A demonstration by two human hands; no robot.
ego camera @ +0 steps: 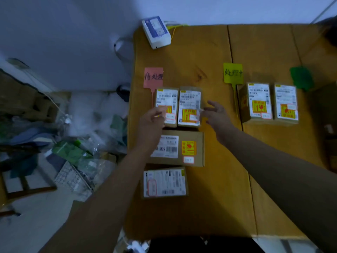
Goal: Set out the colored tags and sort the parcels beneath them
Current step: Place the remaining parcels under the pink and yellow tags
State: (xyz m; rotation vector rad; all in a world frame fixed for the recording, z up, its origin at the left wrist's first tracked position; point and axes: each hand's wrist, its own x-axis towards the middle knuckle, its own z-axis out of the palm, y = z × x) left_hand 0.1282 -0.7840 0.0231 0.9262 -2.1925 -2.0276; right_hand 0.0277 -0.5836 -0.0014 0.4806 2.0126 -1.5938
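both forearms are reaching up the frame toward two small parcels under the pink tag.
left hand is resting on the left parcel, grip unclear; right hand, fingers spread, is nearing the right parcel. stiff cardboard, probably light, fragile-stickered: best taken by the side walls.

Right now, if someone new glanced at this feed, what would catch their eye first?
Probably the three colored tags across the wooden table: a pink tag on the left, a yellow-green tag in the middle, and a green tag at the right. Next, the labelled parcels: four below the pink tag, two below the yellow-green one. The left hand and right hand flank the upper pair of parcels under the pink tag.
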